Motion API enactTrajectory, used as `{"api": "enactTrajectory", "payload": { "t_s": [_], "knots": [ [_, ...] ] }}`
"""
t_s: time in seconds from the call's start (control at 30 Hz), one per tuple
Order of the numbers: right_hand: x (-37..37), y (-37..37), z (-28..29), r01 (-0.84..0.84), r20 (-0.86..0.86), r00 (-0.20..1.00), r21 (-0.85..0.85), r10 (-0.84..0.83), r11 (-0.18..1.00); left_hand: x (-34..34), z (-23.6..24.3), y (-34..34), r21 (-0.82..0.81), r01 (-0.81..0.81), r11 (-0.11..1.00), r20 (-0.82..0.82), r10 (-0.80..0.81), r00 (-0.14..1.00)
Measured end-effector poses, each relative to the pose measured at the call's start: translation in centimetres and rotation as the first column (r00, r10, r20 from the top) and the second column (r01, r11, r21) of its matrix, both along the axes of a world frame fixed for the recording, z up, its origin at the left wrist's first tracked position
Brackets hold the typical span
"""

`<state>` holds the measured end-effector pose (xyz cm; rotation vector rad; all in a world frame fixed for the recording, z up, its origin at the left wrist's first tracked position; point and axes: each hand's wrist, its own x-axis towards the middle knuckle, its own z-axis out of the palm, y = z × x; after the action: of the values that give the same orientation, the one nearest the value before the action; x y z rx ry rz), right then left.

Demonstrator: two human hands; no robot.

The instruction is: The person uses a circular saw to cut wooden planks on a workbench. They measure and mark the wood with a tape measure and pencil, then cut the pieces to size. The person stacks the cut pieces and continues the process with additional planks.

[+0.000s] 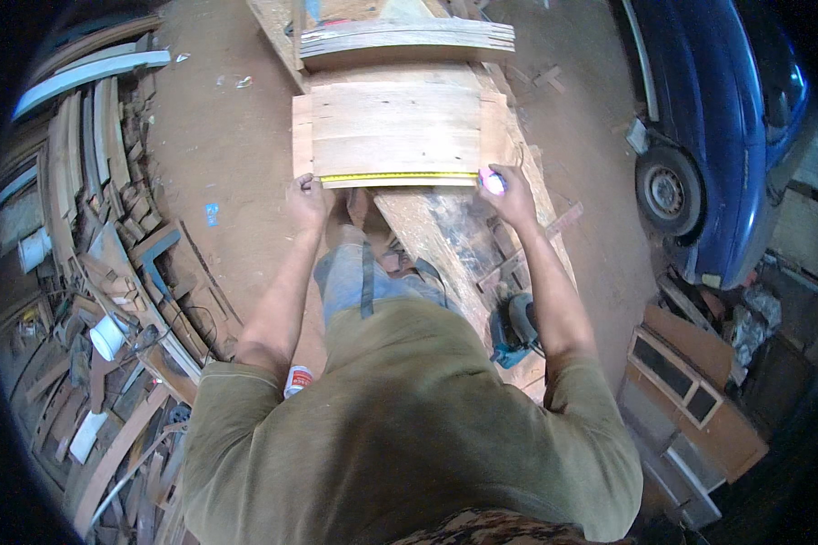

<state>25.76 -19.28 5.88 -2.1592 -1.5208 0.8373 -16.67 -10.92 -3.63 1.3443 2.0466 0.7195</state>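
A yellow tape measure [400, 175] is stretched straight across the near edge of a pale wooden panel [395, 123]. At the panel's near left corner, my left hand [309, 195] pinches the free end of the tape. My right hand [515, 195] is closed around the tape's case [493, 183] at the near right corner, where a bright glare hides part of the case. The panel has separate strips along its left and right sides and lies flat on a long wooden workbench [418, 227].
Beyond the panel lies a stack of thin boards [404, 38]. A teal power tool [515, 329] rests on the bench near my right forearm. Piled offcuts [109, 272] cover the left side. A blue vehicle [718, 136] stands at right, with a wooden cabinet piece [686, 381] nearer me.
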Motion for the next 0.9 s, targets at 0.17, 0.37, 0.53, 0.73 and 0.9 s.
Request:
{"api": "enactTrajectory", "payload": {
  "t_s": [0.17, 0.37, 0.53, 0.73, 0.9],
  "knots": [
    [-7.9, -0.3, 3.7, 0.016, -0.051, 0.999, 0.039, -0.014, 0.999, 5.4, 6.4, -2.1, 0.141, 0.248, 0.958, 0.144, -0.268, 0.953],
    [-15.3, 1.4, 5.0, 0.092, -0.174, 0.982, 0.071, -0.078, 0.993, 12.9, 13.3, -4.4, 0.197, 0.081, 0.977, 0.411, -0.158, 0.898],
    [-16.1, 2.1, 5.1, 0.015, -0.286, 0.958, 0.055, 0.001, 0.998, 12.9, 12.7, -3.5, -0.227, 0.166, 0.96, 0.767, 0.071, 0.637],
    [-14.7, 3.4, 21.6, 0.138, -0.536, 0.842, 0.306, 0.051, 0.942, 9.4, 9.3, 1.2, -0.44, 0.249, 0.863, 0.793, 0.243, 0.559],
    [-12.2, 3.6, 41.8, -0.051, -0.267, 0.788, 0.869, 0.554, 0.492, 8.1, 6.1, 6.0, -0.04, 0.117, 0.992, 0.387, -0.093, 0.917]
  ]
}}
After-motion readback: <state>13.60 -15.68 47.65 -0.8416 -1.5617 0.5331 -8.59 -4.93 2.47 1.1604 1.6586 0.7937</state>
